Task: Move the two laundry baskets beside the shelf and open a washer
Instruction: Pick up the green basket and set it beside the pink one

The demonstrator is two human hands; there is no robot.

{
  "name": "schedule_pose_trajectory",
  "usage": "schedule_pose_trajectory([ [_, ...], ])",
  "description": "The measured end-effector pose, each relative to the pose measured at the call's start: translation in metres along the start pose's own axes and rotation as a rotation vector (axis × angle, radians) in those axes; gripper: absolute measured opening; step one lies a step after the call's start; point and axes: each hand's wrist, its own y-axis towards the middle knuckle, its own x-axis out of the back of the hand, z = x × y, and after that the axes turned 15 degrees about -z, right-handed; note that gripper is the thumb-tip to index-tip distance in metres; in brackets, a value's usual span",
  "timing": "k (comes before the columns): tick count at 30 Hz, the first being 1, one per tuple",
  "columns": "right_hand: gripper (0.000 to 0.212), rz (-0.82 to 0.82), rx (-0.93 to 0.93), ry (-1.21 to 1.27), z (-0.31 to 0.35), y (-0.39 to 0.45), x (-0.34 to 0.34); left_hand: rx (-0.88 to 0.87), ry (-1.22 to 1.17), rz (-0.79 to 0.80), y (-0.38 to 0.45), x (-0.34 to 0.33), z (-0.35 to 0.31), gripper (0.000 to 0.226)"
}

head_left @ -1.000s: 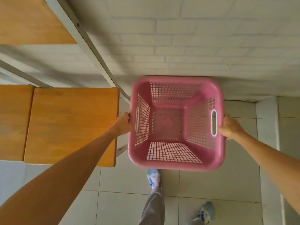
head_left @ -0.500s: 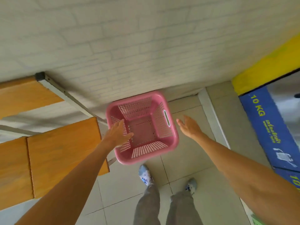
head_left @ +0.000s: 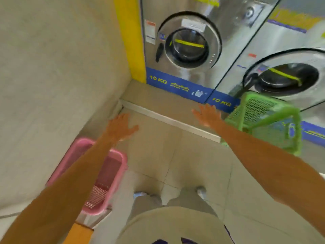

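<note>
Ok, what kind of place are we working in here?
Most likely a coin laundry: two steel front-loading washers side by side, blue "10 KG" strips beneath them, and a green laundry basket and a pink one on the tiled floor.

I see both bare arms stretched forward and apart; my left hand (head_left: 121, 128) is spread, palm down, fingers splayed, gripping nothing; my right hand (head_left: 208, 115) reaches further ahead, likewise spread wide and empty; below, my legs stand in grey trousers, both shoes just visible.
</note>
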Motion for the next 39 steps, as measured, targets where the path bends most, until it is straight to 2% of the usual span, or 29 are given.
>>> schedule_pose_trajectory([
  [2, 0.070, 0.019, -0.105, 0.007, -0.076, -0.011, 0.018, -0.094, -0.033, 0.024, 0.020, -0.004, -0.078, 0.080],
  [5, 0.070, -0.038, -0.301, 0.080, -0.189, -0.028, 0.036, -0.201, -0.081, 0.032, 0.042, -0.026, -0.200, 0.076],
  [9, 0.070, -0.078, -0.453, 0.179, -0.322, -0.044, 0.052, -0.297, -0.151, 0.118, 0.049, -0.068, -0.349, 0.084],
  [12, 0.067, -0.108, -0.532, 0.193, -0.410, -0.054, 0.060, -0.376, -0.156, 0.142, 0.051, -0.095, -0.440, 0.085],
  [15, 0.067, -0.093, -0.600, 0.226, -0.476, -0.053, 0.067, -0.442, -0.144, 0.162, 0.054, -0.114, -0.500, 0.084],
  [22, 0.062, -0.123, -0.695, 0.273, -0.553, -0.022, 0.062, -0.447, -0.111, 0.218, 0.092, -0.145, -0.577, 0.078],
  [26, 0.063, -0.109, -0.712, 0.325, -0.594, 0.026, 0.027, -0.413, -0.171, 0.248, 0.131, -0.193, -0.608, 0.075],
  [33, 0.069, -0.047, -0.810, 0.352, -0.670, 0.112, -0.073, -0.178, -0.213, 0.320, 0.198, -0.325, -0.633, 0.087],
  [36, 0.072, -0.028, -0.841, 0.363, -0.696, 0.139, -0.102, -0.100, -0.242, 0.319, 0.218, -0.357, -0.639, 0.091],
  [39, 0.073, -0.015, -0.843, 0.394, -0.711, 0.159, -0.121, -0.048, -0.326, 0.383, 0.232, -0.372, -0.647, 0.090],
])
